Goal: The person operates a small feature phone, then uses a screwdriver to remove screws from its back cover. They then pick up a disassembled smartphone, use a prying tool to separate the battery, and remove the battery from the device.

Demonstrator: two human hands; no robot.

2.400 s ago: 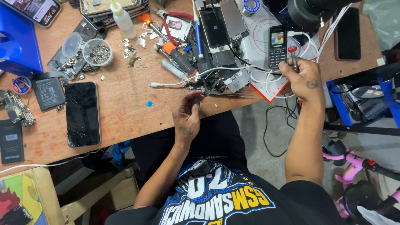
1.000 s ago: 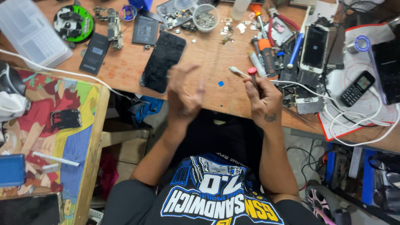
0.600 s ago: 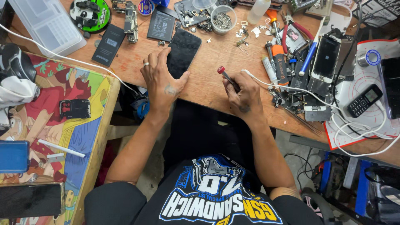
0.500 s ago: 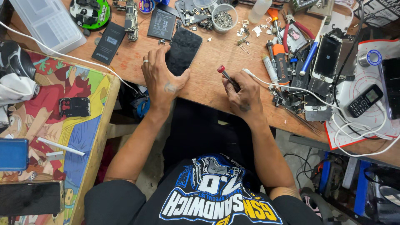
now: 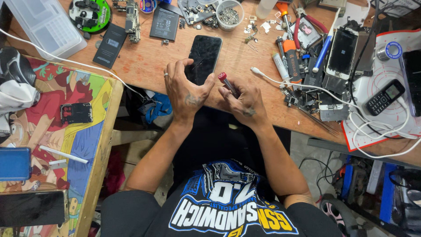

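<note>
Wooden bench (image 5: 144, 66) crowded with phone parts | left hand (image 5: 186, 90) clasps lower end of black phone (image 5: 202, 59), lying flat, screen dark | right hand (image 5: 243, 101) grips red-capped screwdriver (image 5: 227, 83) just beside it | phone looks unopened, disassembly seemingly not begun

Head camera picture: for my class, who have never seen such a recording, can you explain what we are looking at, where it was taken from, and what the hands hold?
The camera sits on a person's head and looks down at their own two bare hands; there is no machine. They sit at a wooden workbench strewn with phone parts, tools and cables. The left hand grips the near end of a black smartphone lying on the bench. The right hand holds a small screwdriver with a red cap. A small keypad phone lies to the right, and a bowl of screws at the back.
</note>
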